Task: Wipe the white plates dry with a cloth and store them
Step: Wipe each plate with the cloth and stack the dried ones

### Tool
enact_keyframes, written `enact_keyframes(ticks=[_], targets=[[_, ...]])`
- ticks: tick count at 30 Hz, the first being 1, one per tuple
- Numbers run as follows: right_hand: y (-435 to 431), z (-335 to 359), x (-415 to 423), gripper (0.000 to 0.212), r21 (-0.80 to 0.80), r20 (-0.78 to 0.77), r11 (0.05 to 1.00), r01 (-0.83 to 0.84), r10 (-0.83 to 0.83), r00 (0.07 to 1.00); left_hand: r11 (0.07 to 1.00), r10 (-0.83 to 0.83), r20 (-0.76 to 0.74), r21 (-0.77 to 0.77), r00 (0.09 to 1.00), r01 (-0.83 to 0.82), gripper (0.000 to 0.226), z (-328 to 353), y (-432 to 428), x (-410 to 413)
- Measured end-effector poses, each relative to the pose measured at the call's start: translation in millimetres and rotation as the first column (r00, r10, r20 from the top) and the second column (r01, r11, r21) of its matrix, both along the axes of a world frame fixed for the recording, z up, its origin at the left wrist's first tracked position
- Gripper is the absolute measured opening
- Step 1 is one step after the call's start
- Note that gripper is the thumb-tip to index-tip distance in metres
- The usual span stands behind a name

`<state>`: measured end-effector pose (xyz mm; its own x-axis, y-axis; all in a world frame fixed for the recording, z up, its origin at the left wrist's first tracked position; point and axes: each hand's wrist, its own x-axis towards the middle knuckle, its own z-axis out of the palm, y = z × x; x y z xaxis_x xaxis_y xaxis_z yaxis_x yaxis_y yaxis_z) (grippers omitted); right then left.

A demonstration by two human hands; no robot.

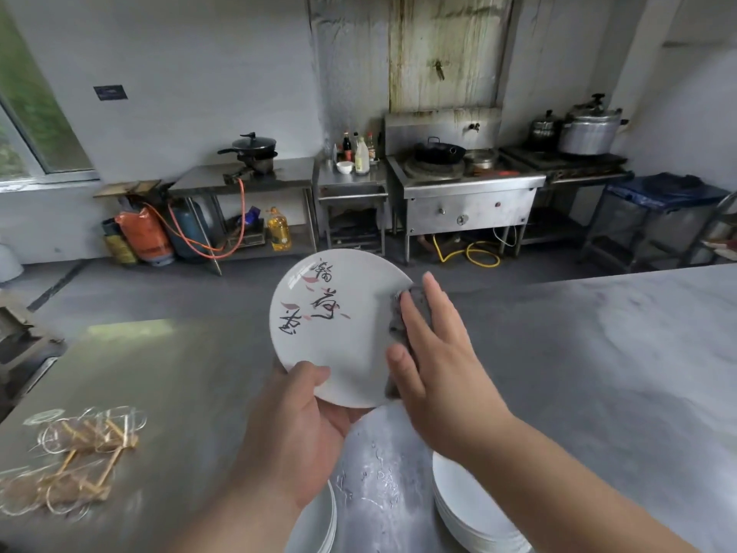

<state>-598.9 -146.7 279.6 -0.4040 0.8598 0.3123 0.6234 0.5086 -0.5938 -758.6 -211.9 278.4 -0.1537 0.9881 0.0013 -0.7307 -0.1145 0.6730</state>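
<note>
mid-wipe, I reckon | left hand point(295, 425) gripping the plate point(339, 325) rim | right hand point(434, 353) pressing the cloth point(402, 325) on it, fingers point(436, 297) lying flat | plate stack point(470, 508) waiting on the worktop point(598, 373), storing not happening yet

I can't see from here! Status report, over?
Left hand grips printed white plate. Right hand presses dark cloth on it. Plate stacks wait below, nothing blocking.

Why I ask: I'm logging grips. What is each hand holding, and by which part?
The left hand grips the plate by its lower rim, thumb on top. The right hand presses a dark cloth against the plate's right edge.
</note>
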Motion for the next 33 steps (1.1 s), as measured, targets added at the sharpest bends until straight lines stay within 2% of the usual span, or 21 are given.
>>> enact_keyframes(ticks=[3,7,9,14,18,19,21,23,24,26,28,31,33], targets=[[-2.7,2.1,-3.9,0.087,-0.019,-0.021,1.0,-0.003,0.002,1.0,0.999,0.002,0.009,0.047,1.0,-0.003,0.061,3.8,2.0,6.3],[-65.2,-35.7,-29.0,0.097,-0.066,-0.154,0.992,-0.107,0.096,0.983,0.986,0.103,-0.12,-0.119,0.987,-0.117,0.06,-1.8,4.0,14.0],[-72.8,-44.7,-30.2,0.098,-0.071,-0.217,0.992,-0.108,0.09,0.972,0.982,0.105,-0.162,-0.139,0.981,-0.128,0.061,-5.4,1.3,14.7],[-23.6,-31.5,-4.3,0.085,-0.048,-0.178,0.999,0.006,-0.014,0.984,1.0,0.007,-0.057,0.012,0.998,-0.006,0.069,2.1,-5.0,8.1],[0.4,-24.8,10.4,0.073,-0.064,-0.307,0.995,0.074,-0.09,0.947,0.995,-0.045,0.011,0.091,0.999,0.044,0.068,-0.9,-12.9,3.7],[-1.8,-26.0,11.9,0.068,-0.045,-0.337,0.997,0.069,-0.08,0.938,0.996,-0.03,0.012,0.087,0.999,0.029,0.065,-1.3,-13.6,2.7],[-15.2,-33.2,11.4,0.07,0.086,-0.345,0.996,-0.026,0.054,0.937,0.998,0.0,0.013,0.065,1.0,-0.001,0.06,1.2,-12.9,0.6],[-30.7,-43.8,8.5,0.074,0.264,-0.195,0.956,-0.126,0.181,0.964,1.0,0.014,0.019,-0.002,1.0,-0.014,0.062,3.5,-10.3,-3.3],[-34.9,-47.5,7.7,0.072,0.357,-0.106,0.923,-0.145,0.194,0.975,0.999,0.007,0.017,-0.042,1.0,-0.006,0.063,4.3,-9.9,-5.6],[-33.2,-47.2,6.5,0.049,0.503,-0.064,0.86,-0.086,0.136,0.989,0.997,-0.035,-0.001,-0.076,0.999,0.034,0.059,5.4,-10.2,-8.4],[-28.1,-34.6,6.8,0.021,0.557,-0.098,0.83,-0.026,0.096,0.991,0.995,-0.052,-0.032,-0.088,0.998,0.049,0.056,7.3,-10.8,-8.2],[-23.6,-11.3,9.7,0.008,0.508,-0.119,0.859,-0.055,0.134,0.984,0.992,-0.033,-0.136,-0.126,0.99,0.016,0.053,7.4,-8.1,-9.5],[-22.7,4.0,11.5,0.008,0.363,-0.183,0.929,-0.072,0.147,0.972,0.979,0.003,-0.229,-0.199,0.973,-0.05,0.068,1.9,-5.8,-13.5]])
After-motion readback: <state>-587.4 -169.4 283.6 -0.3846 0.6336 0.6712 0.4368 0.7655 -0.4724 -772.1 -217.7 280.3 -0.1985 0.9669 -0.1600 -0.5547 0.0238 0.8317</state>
